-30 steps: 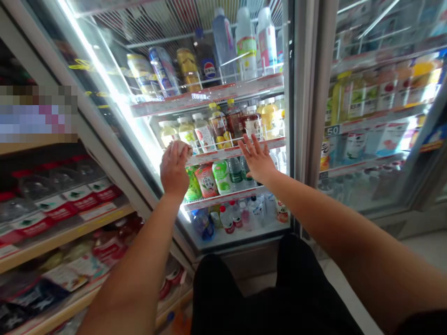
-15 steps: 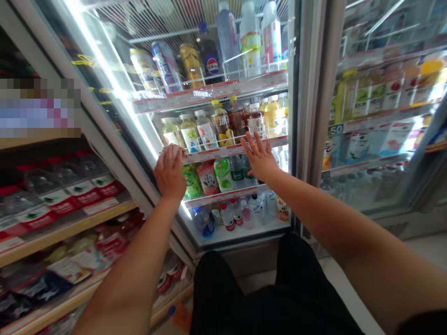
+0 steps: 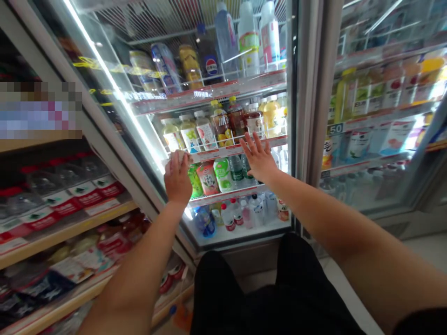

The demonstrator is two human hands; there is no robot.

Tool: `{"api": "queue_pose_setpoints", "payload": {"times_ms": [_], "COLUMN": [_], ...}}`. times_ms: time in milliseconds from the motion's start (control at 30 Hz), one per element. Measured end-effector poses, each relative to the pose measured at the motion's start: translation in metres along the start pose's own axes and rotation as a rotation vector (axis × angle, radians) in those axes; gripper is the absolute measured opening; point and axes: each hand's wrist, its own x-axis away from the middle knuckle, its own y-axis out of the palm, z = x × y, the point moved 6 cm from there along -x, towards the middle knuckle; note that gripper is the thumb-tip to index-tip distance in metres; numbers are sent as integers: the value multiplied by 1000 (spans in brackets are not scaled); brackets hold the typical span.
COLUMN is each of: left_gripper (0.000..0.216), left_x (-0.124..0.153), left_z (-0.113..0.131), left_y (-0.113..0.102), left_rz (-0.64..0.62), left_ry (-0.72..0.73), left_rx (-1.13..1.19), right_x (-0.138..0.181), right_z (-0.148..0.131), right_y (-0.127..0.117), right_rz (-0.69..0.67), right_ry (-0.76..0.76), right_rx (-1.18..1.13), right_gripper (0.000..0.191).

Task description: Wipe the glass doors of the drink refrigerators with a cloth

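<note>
My left hand [image 3: 178,181] presses a small pale cloth [image 3: 190,157] against the glass door [image 3: 195,104] of a drinks fridge. Its fingers are bent over the cloth, which is mostly hidden beneath them. To the right, my right hand [image 3: 259,160] lies on the same glass with its fingers spread and holds nothing. Behind the glass, bottles of juice and tea [image 3: 206,130] stand on the middle shelf. Green and pink drink packs [image 3: 208,179] fill the shelf below, near my left hand.
On the left stands a wooden shelf [image 3: 70,223] with red-lidded jars [image 3: 66,172] and packets. A metal frame [image 3: 312,116] divides this door from a second fridge door [image 3: 377,177] on the right. My knees [image 3: 218,279] are close to the fridge's bottom edge.
My left hand has slid with the cloth a little to the right and slightly down across the glass. My right hand has stayed almost in place.
</note>
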Motion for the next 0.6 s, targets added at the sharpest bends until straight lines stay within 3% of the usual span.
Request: {"api": "queue_pose_setpoints", "payload": {"times_ms": [133,333,500,600], "left_gripper": [53,59,58,56], "left_x": [20,-11,13,6], "left_z": [15,-1,41,45], "left_y": [13,1,18,20], "left_rz": [-93,46,-66,-92], "left_ry": [116,-13,209,230], "left_rx": [-2,-12,-13,1], "right_x": [0,0,1,1], "right_z": [-1,-1,-1,0], "right_y": [-1,-3,-2,1], "right_rz": [-22,-49,-30,0], "right_ry": [4,-6,-6,-13], "right_rx": [-10,-27,2,-8], "right_gripper": [129,140,131,126]}}
